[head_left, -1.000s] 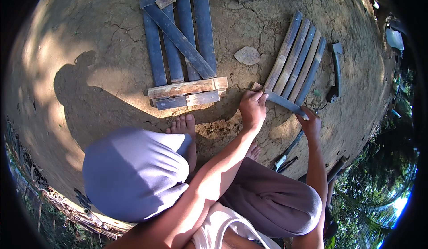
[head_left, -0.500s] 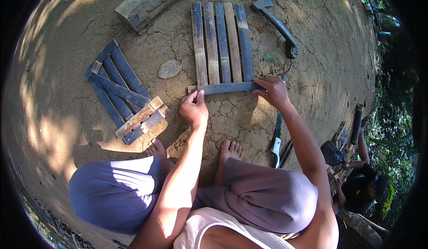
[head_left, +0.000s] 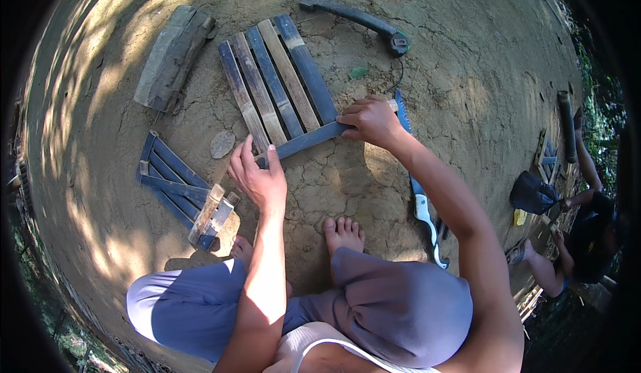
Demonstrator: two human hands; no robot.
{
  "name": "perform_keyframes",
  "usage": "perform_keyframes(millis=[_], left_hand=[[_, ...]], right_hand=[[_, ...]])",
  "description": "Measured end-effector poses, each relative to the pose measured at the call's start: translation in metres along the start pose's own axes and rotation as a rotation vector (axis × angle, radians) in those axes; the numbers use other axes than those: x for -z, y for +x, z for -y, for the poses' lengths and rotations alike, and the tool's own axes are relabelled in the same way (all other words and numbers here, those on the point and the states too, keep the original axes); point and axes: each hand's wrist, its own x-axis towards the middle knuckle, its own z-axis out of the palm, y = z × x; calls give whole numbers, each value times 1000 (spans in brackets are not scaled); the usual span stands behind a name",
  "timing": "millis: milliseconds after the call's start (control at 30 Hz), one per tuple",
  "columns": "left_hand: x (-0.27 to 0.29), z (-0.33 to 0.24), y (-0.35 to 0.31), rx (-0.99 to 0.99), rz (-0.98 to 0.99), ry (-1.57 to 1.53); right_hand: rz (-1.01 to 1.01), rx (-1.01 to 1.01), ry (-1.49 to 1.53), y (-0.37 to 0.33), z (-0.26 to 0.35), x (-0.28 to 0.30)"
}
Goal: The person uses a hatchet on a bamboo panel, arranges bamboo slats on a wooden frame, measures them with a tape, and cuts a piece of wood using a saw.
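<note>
On the ground before me lies a slatted bamboo panel [head_left: 286, 87], its several dark and tan slats side by side with gaps between. A dark bamboo crosspiece [head_left: 308, 141] runs along their near ends. My right hand [head_left: 371, 122] is closed round the crosspiece's right end, thumb underneath. At the left end my left hand [head_left: 259, 181] has that end between its thumb and raised fingers. To the left rests a smaller bamboo frame [head_left: 175, 181] with a diagonal piece and pale crosspieces at its near end.
A split log [head_left: 172, 59] lies at the far left. Beyond the panel is a hatchet [head_left: 354, 14] with a tape measure [head_left: 399, 43] by its handle. A white-handled saw [head_left: 420, 206] lies near my right forearm. Another person [head_left: 587, 233] works at the far right.
The view has turned, so the panel now slants up to the left, and the log and hatchet appear shifted. My left hand's fingers have spread from a pinch; the right still grips the crosspiece.
</note>
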Motion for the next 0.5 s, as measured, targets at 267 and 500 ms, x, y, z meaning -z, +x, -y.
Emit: perform_keyframes(millis=[267,500], left_hand=[[-122,-67,45,-118,220,244],[-138,-73,40,-82,344,326]], right_hand=[[12,19,8,9,0,6],[51,-75,58,2,-1,7]])
